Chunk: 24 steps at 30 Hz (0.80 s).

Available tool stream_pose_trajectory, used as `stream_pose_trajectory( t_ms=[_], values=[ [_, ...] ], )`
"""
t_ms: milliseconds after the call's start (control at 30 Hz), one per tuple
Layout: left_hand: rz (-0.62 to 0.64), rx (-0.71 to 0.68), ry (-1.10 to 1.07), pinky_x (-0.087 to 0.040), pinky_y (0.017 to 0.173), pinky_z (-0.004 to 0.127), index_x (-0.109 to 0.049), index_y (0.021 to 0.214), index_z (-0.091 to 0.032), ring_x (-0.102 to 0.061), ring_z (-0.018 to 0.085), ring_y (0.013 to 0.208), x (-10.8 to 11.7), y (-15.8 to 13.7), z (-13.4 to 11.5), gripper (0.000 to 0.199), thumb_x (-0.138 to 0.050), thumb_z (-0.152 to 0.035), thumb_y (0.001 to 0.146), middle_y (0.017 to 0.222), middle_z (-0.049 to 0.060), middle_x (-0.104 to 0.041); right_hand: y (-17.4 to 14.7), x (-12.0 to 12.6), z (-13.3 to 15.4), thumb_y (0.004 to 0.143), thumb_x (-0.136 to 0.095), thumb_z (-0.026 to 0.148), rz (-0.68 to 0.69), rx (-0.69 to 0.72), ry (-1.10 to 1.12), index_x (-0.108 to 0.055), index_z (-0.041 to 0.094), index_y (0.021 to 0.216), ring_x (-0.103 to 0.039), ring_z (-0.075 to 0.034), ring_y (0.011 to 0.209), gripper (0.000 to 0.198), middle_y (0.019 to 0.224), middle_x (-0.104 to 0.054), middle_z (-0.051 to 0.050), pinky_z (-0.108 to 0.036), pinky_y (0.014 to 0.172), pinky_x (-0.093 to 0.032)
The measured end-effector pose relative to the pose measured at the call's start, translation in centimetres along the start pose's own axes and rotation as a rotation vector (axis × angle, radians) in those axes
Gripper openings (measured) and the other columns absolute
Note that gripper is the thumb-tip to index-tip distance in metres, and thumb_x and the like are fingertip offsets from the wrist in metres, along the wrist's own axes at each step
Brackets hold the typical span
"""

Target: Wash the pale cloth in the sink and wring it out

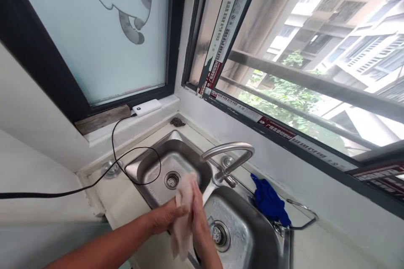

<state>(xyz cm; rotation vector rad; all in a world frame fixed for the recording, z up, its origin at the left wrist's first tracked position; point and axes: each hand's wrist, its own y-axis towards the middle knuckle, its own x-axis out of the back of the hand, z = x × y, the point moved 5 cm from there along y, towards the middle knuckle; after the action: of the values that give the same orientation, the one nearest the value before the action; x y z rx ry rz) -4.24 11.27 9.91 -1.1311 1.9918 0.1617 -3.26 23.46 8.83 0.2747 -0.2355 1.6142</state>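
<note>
Hands: left hand (167,217) and right hand (198,214), fingers pressed on a pale cloth (183,222) between them.
Cloth: above the sink divider.
Sink (151,168): two wet basins, drains showing.
Blue cloth (269,201): at three o'clock, on the rim.

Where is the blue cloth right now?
In the head view, the blue cloth lies right of the faucet, behind the right sink basin.

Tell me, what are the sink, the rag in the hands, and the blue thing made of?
The sink looks like brushed stainless steel: grey and shiny with reflections. The rag, held between the left hand and right hand, seems soft pale cloth; it droops and wrinkles. The blue thing is probably crumpled fabric too.
</note>
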Motion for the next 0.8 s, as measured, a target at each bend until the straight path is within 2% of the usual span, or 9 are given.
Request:
stream_pose_trajectory(
  t_ms=[67,100,167,233,300,367,467,633,800],
  values=[
    [-0.068,0.052,-0.162,-0.049,0.107,0.042,-0.059,0.133,-0.016,-0.066,0.030,0.120,-0.1,1.2,-0.8,0.069,-0.081,-0.050,0.077,0.123,0.015,-0.072,1.0,0.2,2.2,0.102,-0.024,0.060,0.072,0.034,0.070,-0.044,0.030,0.151,-0.027,-0.022,0.151,0.061,0.161,-0.037,-0.002,-0.044,0.123,-0.026],
    [-0.123,0.087,-0.232,-0.051,0.105,0.040,-0.063,0.128,-0.012,-0.069,0.029,0.115,0.2,1.8,-1.1,0.060,-0.076,-0.048,0.082,0.115,0.015,-0.075,1.5,1.0,2.5,0.102,-0.030,0.059,0.051,0.039,0.079,-0.047,0.031,0.149,-0.028,-0.023,0.151,0.058,0.162,-0.036,-0.003,-0.044,0.123,-0.027],
    [-0.209,0.143,-0.326,-0.054,0.101,0.037,-0.066,0.120,-0.007,-0.073,0.027,0.106,1.1,2.8,-1.9,0.049,-0.070,-0.043,0.087,0.105,0.016,-0.078,2.6,4.4,1.1,0.097,-0.042,0.061,-0.182,-0.011,0.036,-0.052,0.027,0.143,-0.038,-0.027,0.145,0.059,0.157,-0.042,-0.008,-0.045,0.118,-0.034],
    [-0.281,0.144,-0.353,-0.057,0.095,0.037,-0.067,0.118,-0.007,-0.076,0.027,0.099,2.1,3.9,-3.0,0.041,-0.068,-0.035,0.088,0.098,0.016,-0.079,3.5,9.0,-2.4,0.088,-0.049,0.069,-0.517,-0.166,-0.078,-0.051,0.020,0.143,-0.047,-0.031,0.136,0.074,0.149,-0.049,-0.015,-0.046,0.110,-0.042],
    [-0.322,0.130,-0.360,-0.060,0.090,0.037,-0.068,0.116,-0.007,-0.077,0.027,0.094,2.7,5.0,-4.0,0.037,-0.068,-0.030,0.088,0.096,0.016,-0.079,4.6,12.8,-6.3,0.081,-0.047,0.077,-0.701,-0.341,-0.183,-0.042,0.012,0.147,-0.053,-0.034,0.129,0.093,0.144,-0.052,-0.021,-0.045,0.102,-0.047],
    [-0.334,0.131,-0.369,-0.061,0.086,0.038,-0.068,0.116,-0.006,-0.077,0.029,0.092,2.9,6.1,-4.5,0.036,-0.068,-0.027,0.087,0.095,0.017,-0.079,6.6,14.9,-9.4,0.078,-0.044,0.079,-0.672,-0.436,-0.238,-0.043,0.005,0.146,-0.058,-0.036,0.123,0.101,0.139,-0.056,-0.025,-0.044,0.098,-0.050],
    [-0.327,0.125,-0.380,-0.062,0.084,0.041,-0.067,0.117,-0.007,-0.077,0.030,0.091,2.8,7.7,-4.6,0.038,-0.070,-0.028,0.085,0.096,0.017,-0.079,9.5,15.8,-11.9,0.078,-0.037,0.076,-0.555,-0.445,-0.281,-0.060,0.004,0.129,-0.060,-0.038,0.120,0.091,0.128,-0.064,-0.026,-0.048,0.101,-0.048],
    [-0.326,0.123,-0.389,-0.061,0.082,0.039,-0.067,0.119,-0.009,-0.077,0.028,0.090,2.9,9.2,-4.4,0.040,-0.072,-0.029,0.084,0.094,0.014,-0.080,10.5,16.1,-13.1,0.082,-0.030,0.064,-0.514,-0.411,-0.396,-0.067,0.010,0.118,-0.061,-0.038,0.119,0.075,0.122,-0.069,-0.023,-0.051,0.103,-0.045],
    [-0.310,0.175,-0.422,-0.060,0.086,0.038,-0.066,0.119,-0.009,-0.076,0.028,0.095,2.5,9.7,-3.8,0.041,-0.071,-0.030,0.084,0.097,0.013,-0.080,10.1,16.5,-14.2,0.082,-0.029,0.059,-0.490,-0.356,-0.468,-0.067,0.007,0.117,-0.064,-0.038,0.115,0.074,0.122,-0.068,-0.026,-0.050,0.100,-0.048]
  ],
)
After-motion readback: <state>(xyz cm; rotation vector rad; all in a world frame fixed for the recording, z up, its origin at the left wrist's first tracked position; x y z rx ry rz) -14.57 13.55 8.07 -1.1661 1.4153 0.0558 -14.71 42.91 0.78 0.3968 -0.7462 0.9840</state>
